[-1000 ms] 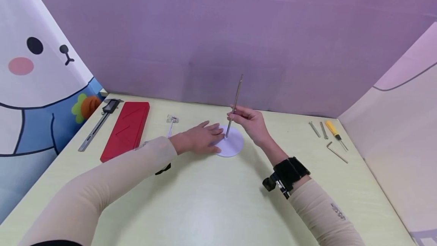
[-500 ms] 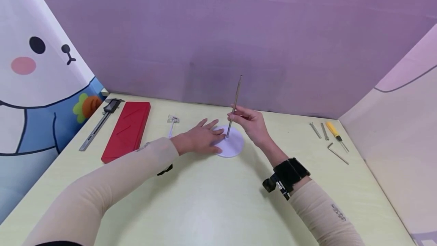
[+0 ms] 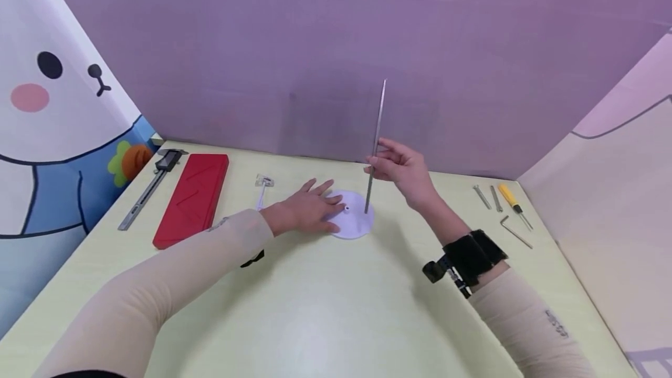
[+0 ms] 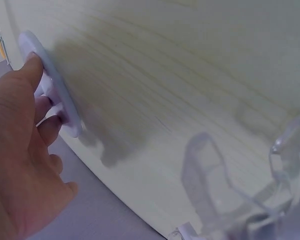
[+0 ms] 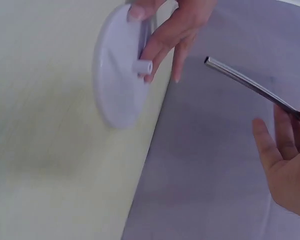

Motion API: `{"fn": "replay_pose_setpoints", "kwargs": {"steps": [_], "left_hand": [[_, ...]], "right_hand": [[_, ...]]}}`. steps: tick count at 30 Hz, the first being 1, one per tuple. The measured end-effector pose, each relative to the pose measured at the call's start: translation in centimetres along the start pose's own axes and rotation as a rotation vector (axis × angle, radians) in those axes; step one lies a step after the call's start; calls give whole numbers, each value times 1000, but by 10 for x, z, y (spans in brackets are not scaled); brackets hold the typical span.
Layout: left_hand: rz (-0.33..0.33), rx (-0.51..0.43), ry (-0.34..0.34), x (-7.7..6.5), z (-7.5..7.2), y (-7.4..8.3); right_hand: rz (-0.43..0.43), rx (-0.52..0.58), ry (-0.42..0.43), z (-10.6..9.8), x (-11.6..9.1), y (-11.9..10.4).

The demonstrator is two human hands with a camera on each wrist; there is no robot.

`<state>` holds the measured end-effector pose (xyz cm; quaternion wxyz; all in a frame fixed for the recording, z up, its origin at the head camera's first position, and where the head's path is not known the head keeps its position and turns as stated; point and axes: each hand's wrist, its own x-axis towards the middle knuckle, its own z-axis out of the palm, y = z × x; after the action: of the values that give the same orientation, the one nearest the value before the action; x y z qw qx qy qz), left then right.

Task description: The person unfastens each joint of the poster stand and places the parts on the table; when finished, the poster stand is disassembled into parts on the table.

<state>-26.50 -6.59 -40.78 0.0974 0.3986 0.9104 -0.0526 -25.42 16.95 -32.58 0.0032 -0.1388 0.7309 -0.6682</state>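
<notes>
A round white base [image 3: 359, 226] lies on the table, with a short hollow peg [image 5: 146, 67] rising from its middle. My left hand [image 3: 310, 210] rests on its left side, fingers spread and straight; the left wrist view shows the thumb [image 4: 34, 67] touching the disc near its rim. Between thumb and fingers, my right hand [image 3: 406, 174] pinches a slim metal tube [image 3: 379, 118], held nearly upright. In the right wrist view, the tube's open lower end [image 5: 208, 60] is apart from the peg, off to one side.
At left lie a red case [image 3: 194, 197] and a digital caliper [image 3: 152, 188]. A clear-ended white piece [image 3: 264, 182] is behind the left forearm. To the right are two bolts [image 3: 481, 196], a yellow screwdriver [image 3: 509, 197] and a hex key [image 3: 515, 233]. A purple backdrop [image 3: 325, 74] closes the rear.
The right hand has lifted the tube off the base's peg and moved up and to the right with it. My left hand stays on the base.
</notes>
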Motion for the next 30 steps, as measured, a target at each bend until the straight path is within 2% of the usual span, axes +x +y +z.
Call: {"fn": "replay_pose_setpoints", "kwargs": {"steps": [6, 14, 20, 30], "left_hand": [[-7, -11, 1, -2, -2, 0], [-2, -12, 9, -1, -1, 1], [-7, -2, -2, 1, 0, 0], [-12, -13, -11, 2, 1, -1]], "right_hand": [[127, -138, -67, -21, -14, -6], [322, -337, -141, -51, -37, 2], [483, -390, -151, -71, -52, 15], [676, -486, -193, -89, -66, 40]]}}
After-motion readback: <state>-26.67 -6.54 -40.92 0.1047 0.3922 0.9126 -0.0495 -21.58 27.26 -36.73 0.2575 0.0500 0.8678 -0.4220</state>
